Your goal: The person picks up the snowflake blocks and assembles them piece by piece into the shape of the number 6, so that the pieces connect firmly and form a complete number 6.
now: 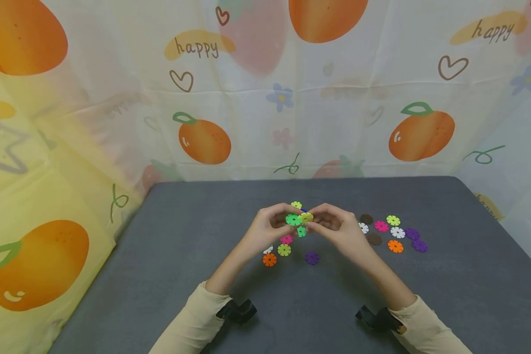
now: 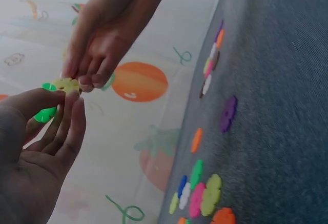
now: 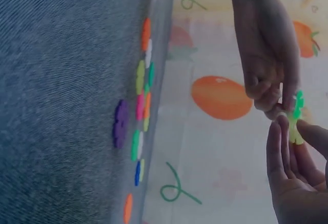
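Above the grey table two notched, flower-shaped plastic discs are held edge to edge between my hands. My left hand [image 1: 264,227] pinches the bright green disc [image 1: 293,220] between thumb and fingers. From the other side, my right hand [image 1: 342,230] pinches the yellow disc [image 1: 308,217]. In the right wrist view the green disc [image 3: 299,102] and the yellow disc [image 3: 295,135] overlap at their edges; fingers hide part of both. Below the hands lie loose discs, among them a purple disc [image 1: 311,258], an orange disc [image 1: 270,259] and a lime disc [image 1: 284,250].
To the right of my right hand, several more discs lie spread on the grey table [image 1: 159,275], including a pink disc [image 1: 381,226], an orange disc [image 1: 396,246] and a purple disc [image 1: 420,246]. A patterned curtain [image 1: 336,118] hangs behind the table's far edge.
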{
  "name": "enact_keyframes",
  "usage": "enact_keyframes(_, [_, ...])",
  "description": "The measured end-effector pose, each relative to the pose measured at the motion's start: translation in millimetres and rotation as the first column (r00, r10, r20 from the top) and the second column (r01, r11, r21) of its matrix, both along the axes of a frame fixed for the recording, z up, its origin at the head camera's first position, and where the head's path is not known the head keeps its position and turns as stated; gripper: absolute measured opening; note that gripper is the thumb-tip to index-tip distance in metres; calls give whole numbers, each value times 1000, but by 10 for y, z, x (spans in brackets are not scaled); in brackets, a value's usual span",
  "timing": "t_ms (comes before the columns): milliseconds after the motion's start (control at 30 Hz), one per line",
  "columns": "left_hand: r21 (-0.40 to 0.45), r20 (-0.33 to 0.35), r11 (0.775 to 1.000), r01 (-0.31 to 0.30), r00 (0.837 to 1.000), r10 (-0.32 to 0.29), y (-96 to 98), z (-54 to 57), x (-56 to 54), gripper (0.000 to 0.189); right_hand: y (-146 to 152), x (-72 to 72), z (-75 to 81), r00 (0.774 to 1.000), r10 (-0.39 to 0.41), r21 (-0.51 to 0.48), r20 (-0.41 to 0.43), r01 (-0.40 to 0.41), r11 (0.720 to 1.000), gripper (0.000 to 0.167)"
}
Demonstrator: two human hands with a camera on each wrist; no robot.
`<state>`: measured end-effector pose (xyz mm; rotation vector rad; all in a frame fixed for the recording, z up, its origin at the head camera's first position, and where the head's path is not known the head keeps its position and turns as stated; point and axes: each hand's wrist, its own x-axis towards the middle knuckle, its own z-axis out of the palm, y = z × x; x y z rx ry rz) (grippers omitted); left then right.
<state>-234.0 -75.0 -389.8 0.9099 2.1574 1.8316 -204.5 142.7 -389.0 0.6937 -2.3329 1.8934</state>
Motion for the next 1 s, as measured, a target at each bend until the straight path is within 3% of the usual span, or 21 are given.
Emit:
enact_keyframes(267, [-43, 58, 999, 32, 998, -29, 14, -99, -44, 34, 10, -63, -99, 998, -15, 2, -67, 15, 1000, 14])
enact_keyframes(467, [-53, 34, 999, -11, 999, 13, 22, -141, -67, 29, 29, -114, -155, 1000, -27, -4, 13, 27, 1000, 22])
enact_keyframes(600, [-81, 19, 996, -45, 999, 47, 6, -154, -84, 30, 72, -195, -242, 991, -121, 36, 63, 119, 992, 27])
enact_keyframes(767, [-110, 4, 993, -48, 999, 49, 3, -135, -83, 30, 152, -296, -395, 962, -260, 237, 83, 235, 943, 32])
enact_keyframes(1000, [-127, -11, 991, -31, 999, 30, 23, 66, 49, 27, 257, -398, -552, 951, -308, 424, 33, 266, 866, 36])
